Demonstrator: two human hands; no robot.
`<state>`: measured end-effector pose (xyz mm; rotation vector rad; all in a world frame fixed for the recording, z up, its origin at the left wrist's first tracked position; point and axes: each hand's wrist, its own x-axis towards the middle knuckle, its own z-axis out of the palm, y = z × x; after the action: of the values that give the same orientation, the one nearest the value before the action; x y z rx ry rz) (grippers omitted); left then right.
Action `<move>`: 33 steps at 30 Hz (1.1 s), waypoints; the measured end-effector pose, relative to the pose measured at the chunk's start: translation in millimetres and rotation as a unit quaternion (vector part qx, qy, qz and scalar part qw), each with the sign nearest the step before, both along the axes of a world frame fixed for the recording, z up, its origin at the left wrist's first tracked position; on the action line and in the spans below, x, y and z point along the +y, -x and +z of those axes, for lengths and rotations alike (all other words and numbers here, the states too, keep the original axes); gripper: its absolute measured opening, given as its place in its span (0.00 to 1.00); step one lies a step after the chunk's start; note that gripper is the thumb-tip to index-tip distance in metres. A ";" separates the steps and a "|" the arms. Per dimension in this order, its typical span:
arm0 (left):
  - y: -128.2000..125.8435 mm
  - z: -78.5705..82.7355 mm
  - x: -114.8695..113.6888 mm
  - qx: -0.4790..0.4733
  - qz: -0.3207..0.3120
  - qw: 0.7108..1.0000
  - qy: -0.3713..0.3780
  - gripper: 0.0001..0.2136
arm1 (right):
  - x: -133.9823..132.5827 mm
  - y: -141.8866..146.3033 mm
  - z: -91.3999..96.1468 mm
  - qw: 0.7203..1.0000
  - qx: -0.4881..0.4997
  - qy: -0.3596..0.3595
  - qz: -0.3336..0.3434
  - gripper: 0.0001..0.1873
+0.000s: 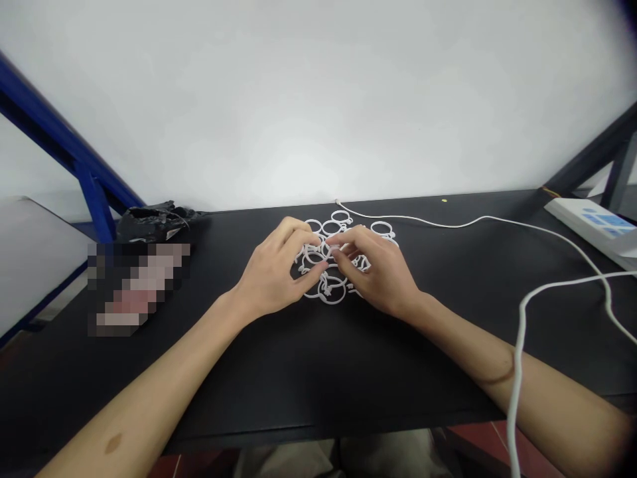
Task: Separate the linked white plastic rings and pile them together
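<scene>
Touching white plastic rings (331,290) on a black table (239,378), the left hand (273,269) and right hand (378,269) sat close together, grip unclear.

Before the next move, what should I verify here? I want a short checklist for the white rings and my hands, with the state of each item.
1. Both hands on the rings: ok. The left hand and right hand touch the white rings.
2. Rings lying apart: not ok. They overlap in one bunch.
3. Firm grip on a ring: cannot tell. The hands hide the contact.
4. Thick cable off the rings: ok. It lies to the right.
5. Black plastic bag off the rings: ok. It lies back on the left.
</scene>
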<state>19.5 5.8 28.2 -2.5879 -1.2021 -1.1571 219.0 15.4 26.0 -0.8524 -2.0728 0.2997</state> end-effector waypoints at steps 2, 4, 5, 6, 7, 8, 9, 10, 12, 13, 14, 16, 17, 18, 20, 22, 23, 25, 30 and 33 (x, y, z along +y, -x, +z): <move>0.9 0.8 0.9 0.008 0.009 1.000 0.006 0.16 | 0.2 0.5 1.0 1.000 0.003 0.003 0.002 0.06; 2.2 0.4 2.6 0.026 0.011 0.999 0.016 0.20 | 0.5 0.7 1.5 1.000 0.005 0.009 0.005 0.07; 2.9 -0.3 3.5 0.035 0.012 0.999 0.019 0.20 | 0.7 0.8 1.5 1.000 0.004 0.012 0.005 0.07; 3.6 -1.1 4.4 0.042 0.013 0.999 0.020 0.20 | 0.9 0.7 1.3 1.000 0.003 0.013 0.005 0.07; 4.1 -1.9 5.2 0.046 0.013 0.999 0.019 0.19 | 1.1 0.6 1.0 1.000 0.001 0.014 0.005 0.07; 4.5 -2.5 5.8 0.049 0.012 0.999 0.017 0.18 | 1.2 0.5 0.6 1.000 0.000 0.015 0.004 0.07; 4.7 -2.8 6.2 0.050 0.012 0.999 0.016 0.17 | 1.3 0.4 0.1 1.000 -0.002 0.015 0.004 0.08; 4.7 -2.9 6.4 0.051 0.012 0.999 0.015 0.16 | 1.3 0.2 -0.3 1.000 -0.003 0.015 0.004 0.08; 4.6 -2.5 6.4 0.053 0.011 0.998 0.014 0.16 | 1.0 -0.1 -0.7 1.000 -0.003 0.015 0.003 0.08; 4.4 -2.2 6.2 0.054 0.010 0.998 0.012 0.15 | 0.7 -0.2 -0.6 1.000 -0.003 0.016 0.002 0.08; 4.3 -1.9 5.9 0.056 0.009 0.998 0.010 0.15 | 0.3 -0.3 -0.3 1.000 -0.004 0.016 0.002 0.08; 4.3 -1.9 5.4 0.059 0.008 0.998 0.008 0.15 | -0.3 -0.4 0.6 1.000 -0.005 0.016 0.004 0.07; 4.4 -2.1 5.2 0.060 0.008 0.998 0.008 0.15 | -0.5 -0.3 1.3 1.000 -0.006 0.016 0.005 0.07; 4.5 -2.4 5.0 0.061 0.010 0.998 0.009 0.15 | -0.6 -0.3 1.9 1.000 -0.006 0.015 0.007 0.07; 5.0 -3.1 4.6 0.064 0.012 0.998 0.014 0.15 | -0.3 -0.1 3.0 1.000 -0.006 0.013 0.007 0.06; 5.6 -3.6 4.4 0.063 0.011 0.998 0.014 0.15 | 0.2 -0.1 3.7 1.000 -0.009 0.007 0.007 0.05; 5.7 -3.7 4.3 0.061 0.007 0.998 0.013 0.15 | 0.5 -0.1 3.8 1.000 -0.011 0.004 0.008 0.05; 5.5 -3.4 3.9 0.056 -0.002 0.998 0.008 0.14 | 0.8 -0.2 3.6 1.000 -0.011 0.000 0.012 0.05; 6.1 -0.2 5.9 0.053 0.003 0.999 0.011 0.15 | 1.7 -0.2 1.0 1.000 0.000 0.020 0.004 0.09; 17.6 -0.6 15.3 0.064 0.083 0.994 0.013 0.16 | 4.0 -1.3 -2.2 0.999 -0.012 0.032 -0.027 0.16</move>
<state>1.9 21.1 27.6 -2.4799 -1.3796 -0.9371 220.2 19.4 23.8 -0.9517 -2.0682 0.3296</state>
